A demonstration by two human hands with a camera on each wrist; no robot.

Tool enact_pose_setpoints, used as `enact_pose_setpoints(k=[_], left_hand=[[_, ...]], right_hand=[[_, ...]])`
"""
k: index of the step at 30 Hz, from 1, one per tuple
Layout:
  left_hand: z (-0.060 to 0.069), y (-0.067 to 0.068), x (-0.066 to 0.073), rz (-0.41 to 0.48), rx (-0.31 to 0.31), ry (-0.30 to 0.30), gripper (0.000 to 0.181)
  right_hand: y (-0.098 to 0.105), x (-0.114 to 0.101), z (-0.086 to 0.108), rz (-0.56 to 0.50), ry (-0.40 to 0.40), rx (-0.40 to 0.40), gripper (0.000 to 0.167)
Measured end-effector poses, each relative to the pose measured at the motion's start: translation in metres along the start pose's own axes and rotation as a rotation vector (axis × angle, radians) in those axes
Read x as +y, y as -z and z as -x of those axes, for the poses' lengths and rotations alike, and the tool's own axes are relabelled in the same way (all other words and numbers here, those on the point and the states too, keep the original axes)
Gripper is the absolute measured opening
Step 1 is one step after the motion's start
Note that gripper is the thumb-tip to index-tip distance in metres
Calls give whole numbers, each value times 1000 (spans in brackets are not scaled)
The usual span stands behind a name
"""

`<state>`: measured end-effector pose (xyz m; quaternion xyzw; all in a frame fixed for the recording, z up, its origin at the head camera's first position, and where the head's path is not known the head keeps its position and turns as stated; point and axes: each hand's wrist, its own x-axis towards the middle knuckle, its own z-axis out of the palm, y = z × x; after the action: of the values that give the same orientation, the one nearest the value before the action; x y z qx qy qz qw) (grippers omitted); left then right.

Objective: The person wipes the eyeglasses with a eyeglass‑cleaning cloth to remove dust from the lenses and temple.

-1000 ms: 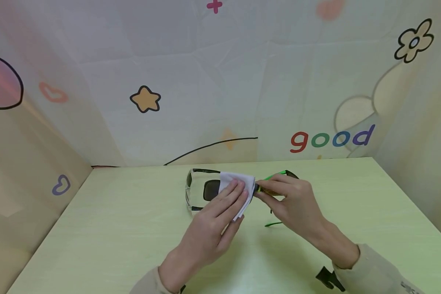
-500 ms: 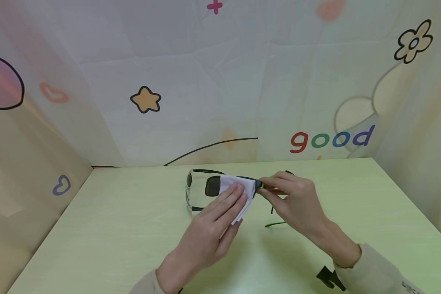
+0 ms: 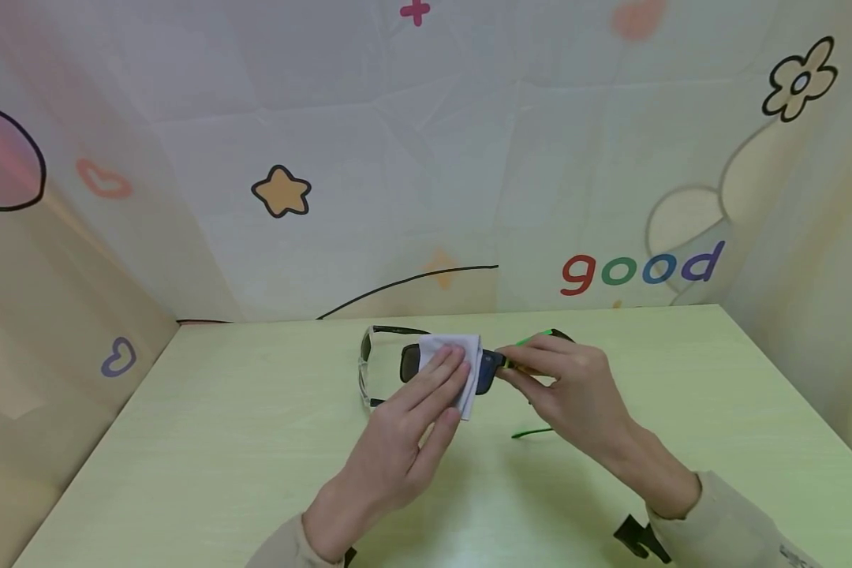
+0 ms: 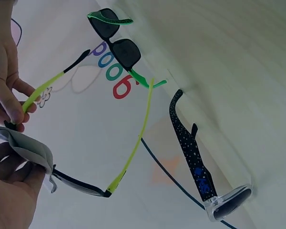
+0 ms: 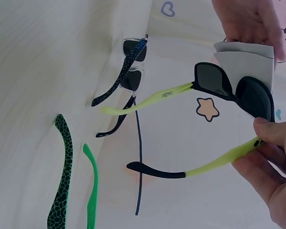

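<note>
My left hand (image 3: 397, 442) holds a folded white cloth (image 3: 474, 371) against the lenses of black-framed sunglasses (image 3: 488, 372). The fingers lie over the cloth and the thumb is at its lower edge. At the other end of the frame, near the hinge, my right hand (image 3: 575, 386) pinches the sunglasses between thumb and fingers. Both yellow-green temples (image 5: 224, 157) are unfolded, as the right wrist view shows. Dark lenses (image 5: 212, 78) face the right wrist camera, with the cloth behind them. The cloth hides the middle of the frame in the head view.
Clear-framed sunglasses (image 3: 362, 367) with dark temples rest on the pale table (image 3: 220, 442), behind and left of the hands. Sunglasses with green temples (image 4: 126, 52) lie to the right, partly behind my right hand. A printed curtain (image 3: 397, 158) rises behind the table.
The cloth and my left fingers have shifted slightly left along the sunglasses, uncovering the lens near my right hand. My right hand keeps its hold and moves only slightly.
</note>
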<state>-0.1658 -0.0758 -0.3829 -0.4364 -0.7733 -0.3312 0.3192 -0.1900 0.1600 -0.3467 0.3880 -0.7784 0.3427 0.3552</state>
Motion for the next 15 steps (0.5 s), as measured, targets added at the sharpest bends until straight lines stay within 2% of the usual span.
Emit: enact_pose_setpoints(k=[5, 10, 15], left_hand=[[-5, -2, 0, -9, 43, -86, 39], [-8, -3, 1, -36, 42, -147, 31], [-9, -3, 1, -118, 45, -182, 39]], right_hand=[[-2, 0, 0, -22, 27, 10, 33], [-3, 0, 1, -47, 34, 8, 33], [-3, -2, 3, -45, 19, -9, 33]])
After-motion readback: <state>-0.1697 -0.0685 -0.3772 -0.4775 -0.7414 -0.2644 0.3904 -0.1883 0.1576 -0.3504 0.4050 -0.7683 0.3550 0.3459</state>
